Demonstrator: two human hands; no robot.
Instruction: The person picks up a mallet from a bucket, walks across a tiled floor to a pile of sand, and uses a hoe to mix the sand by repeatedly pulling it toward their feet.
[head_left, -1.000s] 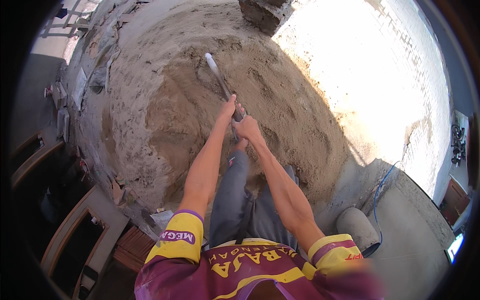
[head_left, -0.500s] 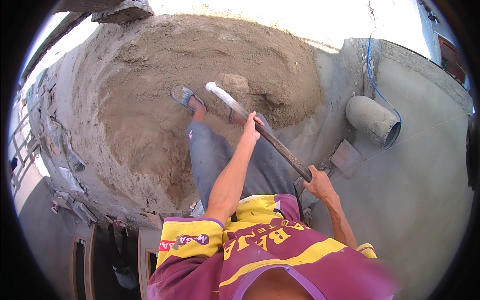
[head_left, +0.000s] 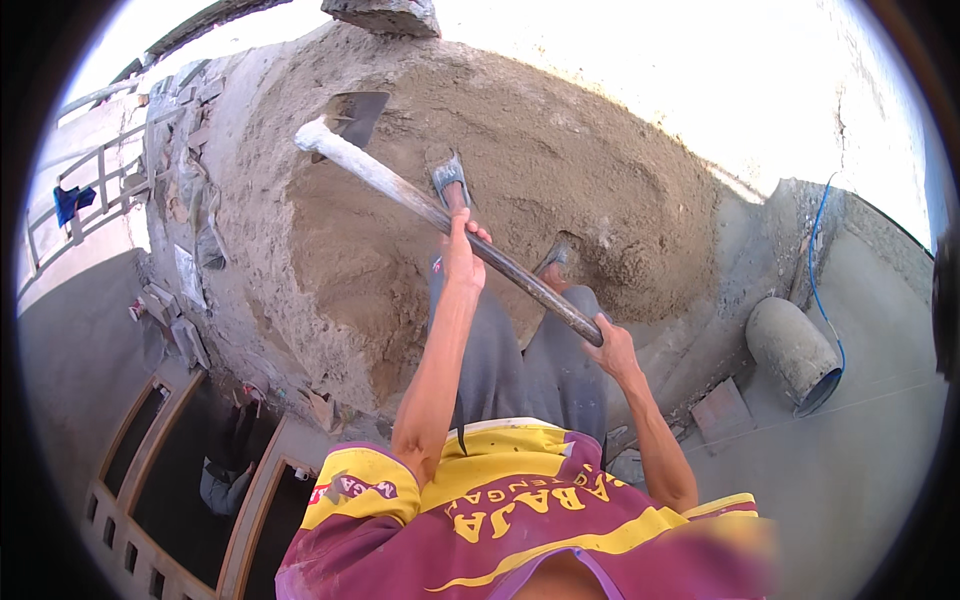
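Both my hands grip a long-handled hoe [head_left: 395, 190] that slants across my legs. My left hand [head_left: 463, 255] wraps round the middle of its wooden shaft, and my right hand [head_left: 610, 350] is closed near the butt end, lower and farther right. At the far left end, the white-coated head carries a dark flat blade [head_left: 360, 116] over the grey-brown sand mix [head_left: 560, 140]. I cannot tell whether the blade touches the mix. My sandalled feet stand in the heap, the left one [head_left: 450, 180] just beyond my left hand.
A grey cylindrical container [head_left: 792, 345] lies on its side at the right, beside a blue hose [head_left: 815, 250]. Near it is a flat square slab [head_left: 722, 412]. Rubble and scraps [head_left: 185, 270] line the left edge. A person [head_left: 225, 485] is in the dark opening at lower left.
The hoe's head has swung left, away from the lump near my feet, and its blade now shows. Both hands keep their hold. The view has shifted, so the surroundings sit farther right and lower.
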